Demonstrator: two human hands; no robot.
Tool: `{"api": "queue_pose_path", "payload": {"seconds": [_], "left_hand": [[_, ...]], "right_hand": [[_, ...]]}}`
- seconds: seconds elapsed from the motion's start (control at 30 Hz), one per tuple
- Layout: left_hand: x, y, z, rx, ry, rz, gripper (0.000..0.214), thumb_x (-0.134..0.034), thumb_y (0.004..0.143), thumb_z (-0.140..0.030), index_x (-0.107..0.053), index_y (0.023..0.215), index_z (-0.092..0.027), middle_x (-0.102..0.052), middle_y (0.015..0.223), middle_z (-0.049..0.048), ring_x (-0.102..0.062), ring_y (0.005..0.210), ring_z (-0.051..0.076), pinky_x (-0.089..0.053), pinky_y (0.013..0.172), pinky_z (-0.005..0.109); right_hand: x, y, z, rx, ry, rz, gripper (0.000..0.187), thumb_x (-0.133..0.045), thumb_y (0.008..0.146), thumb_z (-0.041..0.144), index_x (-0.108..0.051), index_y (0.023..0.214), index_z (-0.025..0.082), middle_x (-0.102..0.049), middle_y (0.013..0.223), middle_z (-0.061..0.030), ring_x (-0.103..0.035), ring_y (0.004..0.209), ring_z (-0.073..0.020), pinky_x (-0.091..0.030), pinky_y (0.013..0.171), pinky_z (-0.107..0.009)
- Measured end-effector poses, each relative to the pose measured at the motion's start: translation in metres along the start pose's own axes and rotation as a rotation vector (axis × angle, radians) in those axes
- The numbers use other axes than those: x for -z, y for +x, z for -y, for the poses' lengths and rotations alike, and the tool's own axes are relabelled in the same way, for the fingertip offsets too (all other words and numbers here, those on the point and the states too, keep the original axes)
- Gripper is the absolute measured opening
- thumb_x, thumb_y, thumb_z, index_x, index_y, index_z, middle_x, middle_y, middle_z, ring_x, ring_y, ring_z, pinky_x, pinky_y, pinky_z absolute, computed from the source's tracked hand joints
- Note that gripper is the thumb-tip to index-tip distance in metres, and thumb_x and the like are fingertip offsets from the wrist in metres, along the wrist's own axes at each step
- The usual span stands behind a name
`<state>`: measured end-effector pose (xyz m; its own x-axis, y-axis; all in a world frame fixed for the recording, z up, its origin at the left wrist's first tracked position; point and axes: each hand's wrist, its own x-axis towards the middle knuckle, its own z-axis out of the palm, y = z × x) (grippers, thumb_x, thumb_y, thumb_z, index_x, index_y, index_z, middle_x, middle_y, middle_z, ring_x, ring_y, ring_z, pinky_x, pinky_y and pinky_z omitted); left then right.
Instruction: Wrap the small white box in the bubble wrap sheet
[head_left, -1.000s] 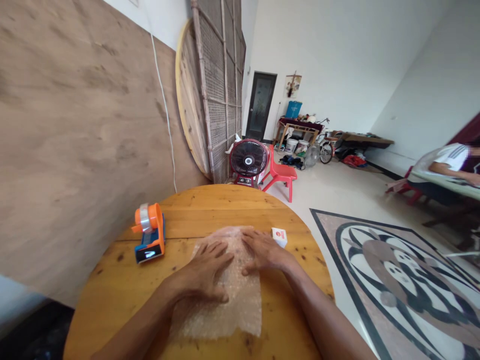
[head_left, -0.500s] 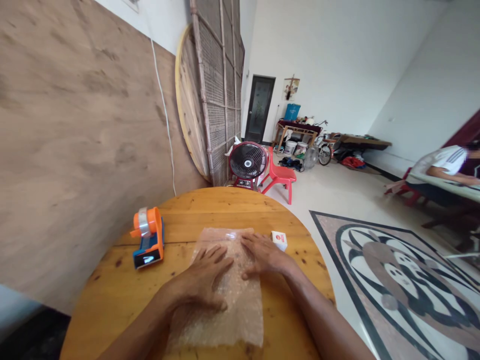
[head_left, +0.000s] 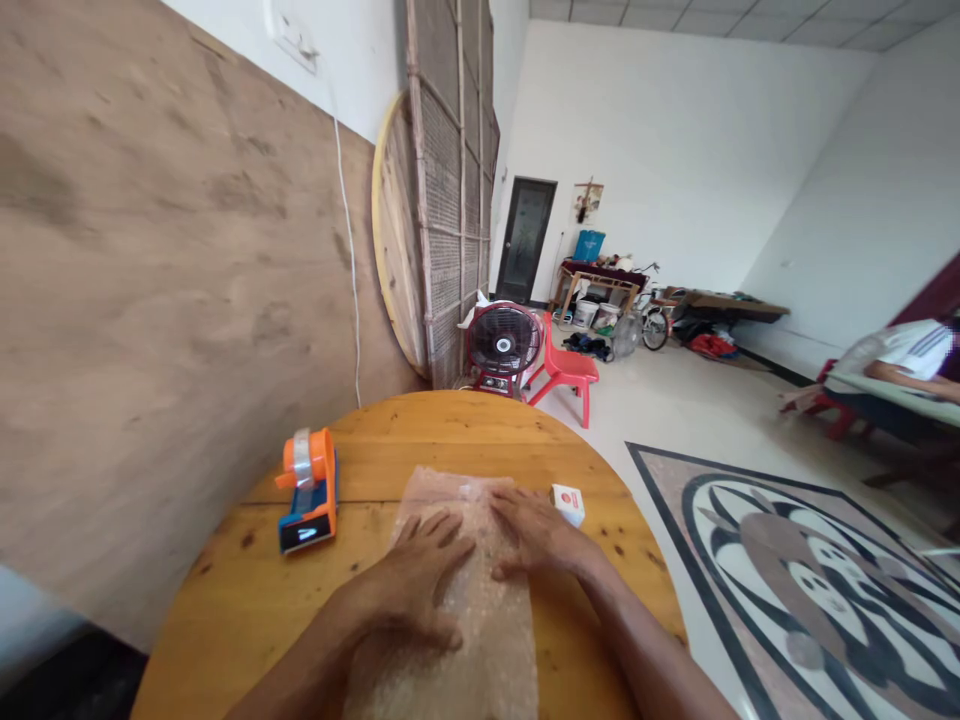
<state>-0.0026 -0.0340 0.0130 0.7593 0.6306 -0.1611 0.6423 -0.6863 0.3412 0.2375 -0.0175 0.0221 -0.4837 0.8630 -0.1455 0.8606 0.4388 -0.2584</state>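
Observation:
A sheet of clear bubble wrap (head_left: pixel 487 640) lies flat on the round wooden table (head_left: pixel 247 610) in front of me. My left hand (head_left: pixel 427 575) rests on its left side, palm down with fingers spread. On its upper right part lies my right hand (head_left: pixel 536 535), fingers stretched out and flat. A small white box (head_left: pixel 568 504) with a red mark sits just beyond my right hand. To the left stands an orange and blue tape dispenser (head_left: pixel 309 492) with a roll of clear tape, apart from both hands.
Beyond the table stand a red fan (head_left: pixel 502 342) and a red plastic chair (head_left: pixel 566 368). A wooden board (head_left: pixel 187 300) leans along the left wall. At the far right, a person (head_left: pixel 911 355) sits at another table.
The view has tilted up slightly, so the table and everything on it sit lower in the picture. Both hands stay flat on the bubble wrap, with hardly any movement across it.

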Motion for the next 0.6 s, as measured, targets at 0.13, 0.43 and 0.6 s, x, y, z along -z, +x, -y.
{"api": "queue_pose_path", "payload": {"seconds": [0.13, 0.43, 0.6], "left_hand": [[-0.0007, 0.0003, 0.0011, -0.011, 0.007, -0.009, 0.097, -0.066, 0.06, -0.068, -0.039, 0.141, -0.022, -0.028, 0.152, 0.0186, -0.017, 0.142, 0.041, -0.016, 0.111, 0.061], [-0.0006, -0.0016, 0.0041, -0.011, -0.002, 0.01, 0.097, -0.062, 0.064, -0.072, -0.035, 0.142, -0.023, -0.022, 0.154, 0.0172, -0.013, 0.142, 0.039, -0.013, 0.112, 0.058], [-0.0021, -0.0008, 0.0065, -0.008, 0.003, 0.026, 0.098, -0.061, 0.062, -0.074, -0.034, 0.143, -0.025, -0.02, 0.155, 0.0164, -0.012, 0.143, 0.039, -0.011, 0.112, 0.059]], "right_hand": [[0.001, -0.0005, 0.0008, 0.027, -0.014, -0.019, 0.098, -0.071, 0.059, 0.063, -0.044, 0.139, 0.014, -0.037, 0.148, -0.0173, -0.035, 0.134, -0.0367, -0.027, 0.109, -0.053], [-0.0049, 0.0049, -0.0042, 0.009, -0.049, 0.021, 0.094, -0.068, 0.066, 0.062, -0.041, 0.141, 0.013, -0.031, 0.151, -0.0178, -0.029, 0.137, -0.0393, -0.026, 0.11, -0.055], [-0.0024, 0.0045, -0.0028, -0.009, -0.071, 0.047, 0.095, -0.068, 0.066, 0.062, -0.04, 0.142, 0.011, -0.031, 0.151, -0.0191, -0.029, 0.138, -0.0389, -0.026, 0.11, -0.055]]}}
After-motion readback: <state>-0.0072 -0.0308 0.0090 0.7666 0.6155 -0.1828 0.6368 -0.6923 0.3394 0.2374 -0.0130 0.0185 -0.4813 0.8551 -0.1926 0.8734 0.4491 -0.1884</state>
